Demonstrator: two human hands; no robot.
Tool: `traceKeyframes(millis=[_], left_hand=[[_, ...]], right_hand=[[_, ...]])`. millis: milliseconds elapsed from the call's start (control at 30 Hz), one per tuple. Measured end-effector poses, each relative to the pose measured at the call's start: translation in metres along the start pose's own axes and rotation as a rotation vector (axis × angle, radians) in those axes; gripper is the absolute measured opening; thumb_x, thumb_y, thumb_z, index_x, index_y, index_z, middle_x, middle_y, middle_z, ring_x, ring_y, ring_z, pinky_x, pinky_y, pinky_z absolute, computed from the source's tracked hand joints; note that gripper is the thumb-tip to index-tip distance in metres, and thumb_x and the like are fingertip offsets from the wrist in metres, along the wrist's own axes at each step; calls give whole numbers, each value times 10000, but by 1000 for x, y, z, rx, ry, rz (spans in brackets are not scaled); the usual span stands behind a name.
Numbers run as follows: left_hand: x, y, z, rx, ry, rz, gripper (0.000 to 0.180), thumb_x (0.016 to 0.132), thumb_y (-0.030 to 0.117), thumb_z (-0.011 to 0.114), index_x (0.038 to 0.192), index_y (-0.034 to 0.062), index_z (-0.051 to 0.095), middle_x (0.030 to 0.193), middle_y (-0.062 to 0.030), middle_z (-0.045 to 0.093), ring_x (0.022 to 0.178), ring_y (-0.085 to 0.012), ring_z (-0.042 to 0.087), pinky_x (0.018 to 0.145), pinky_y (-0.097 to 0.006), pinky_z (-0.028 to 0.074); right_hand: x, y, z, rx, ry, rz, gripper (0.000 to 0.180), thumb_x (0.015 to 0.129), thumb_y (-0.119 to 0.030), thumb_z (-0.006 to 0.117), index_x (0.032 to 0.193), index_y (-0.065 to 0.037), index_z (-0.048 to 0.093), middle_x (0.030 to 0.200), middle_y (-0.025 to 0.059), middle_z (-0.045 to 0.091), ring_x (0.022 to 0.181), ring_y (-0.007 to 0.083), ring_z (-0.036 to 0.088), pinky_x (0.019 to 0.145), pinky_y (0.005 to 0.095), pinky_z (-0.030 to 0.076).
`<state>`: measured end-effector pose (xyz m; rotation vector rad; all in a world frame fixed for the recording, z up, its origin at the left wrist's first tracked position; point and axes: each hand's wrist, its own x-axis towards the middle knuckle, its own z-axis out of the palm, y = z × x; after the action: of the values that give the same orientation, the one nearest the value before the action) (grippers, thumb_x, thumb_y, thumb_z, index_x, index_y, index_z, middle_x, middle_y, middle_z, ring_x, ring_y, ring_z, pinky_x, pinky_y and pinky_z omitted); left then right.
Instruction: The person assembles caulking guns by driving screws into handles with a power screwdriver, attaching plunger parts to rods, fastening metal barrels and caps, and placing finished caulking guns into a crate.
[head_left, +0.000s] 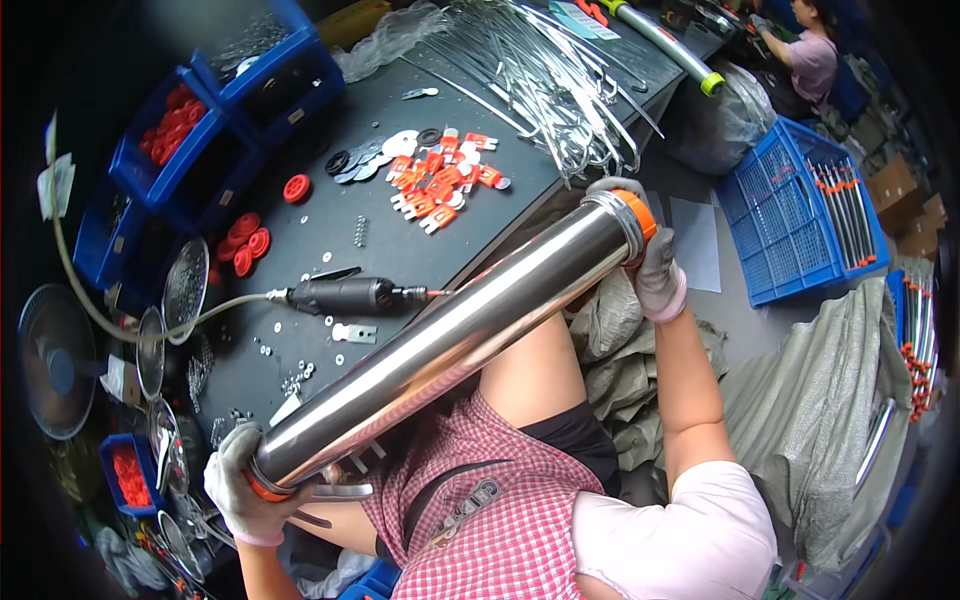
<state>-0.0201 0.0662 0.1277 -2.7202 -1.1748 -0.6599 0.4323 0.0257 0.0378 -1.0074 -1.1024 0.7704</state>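
A long shiny metal tube with orange fittings at both ends lies slantwise across my lap, its right end farther from me. My left hand, in a pale glove, grips the near left end beside the orange rim. Around the far right end, at the orange collar, my gloved right hand is closed. A flat metal bracket sticks out by the left end; how it joins the tube is hidden. Just beyond the tube, a black air screwdriver with a hose lies on the dark table.
Orange plastic clips, red round caps and washers lie on the table. Bent metal rods are heaped at the back. Blue bins stand left, a blue crate right. Another person sits at the far right.
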Motion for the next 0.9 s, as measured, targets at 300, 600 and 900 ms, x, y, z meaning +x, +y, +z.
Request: traceKeyframes(millis=[300,600,900], left_hand=[[-83,-26,-36,-382,10,-415,628,393,140,733,978,16,540,832,-95,608,742,-208,612,726,-297,484],[-137,-57,-68,-707,-127,-714,633,344,168,739,924,-3,550,790,-58,609,719,-119,578,704,-261,480],[-137,-62,-51,-787,-243,-702,632,348,219,747,914,-9,583,803,-77,626,738,-143,594,718,-276,482]], right_hand=[[36,-71,55,43,-706,-166,849,715,-281,778,1332,-32,251,1293,122,368,1225,204,361,1034,359,270],[50,-121,117,-354,-914,-887,356,644,8,730,943,-74,554,1218,263,470,1025,395,564,862,434,475],[43,-161,129,-800,-1009,-635,742,543,-344,805,1136,-55,465,966,176,573,839,379,590,728,401,489]])
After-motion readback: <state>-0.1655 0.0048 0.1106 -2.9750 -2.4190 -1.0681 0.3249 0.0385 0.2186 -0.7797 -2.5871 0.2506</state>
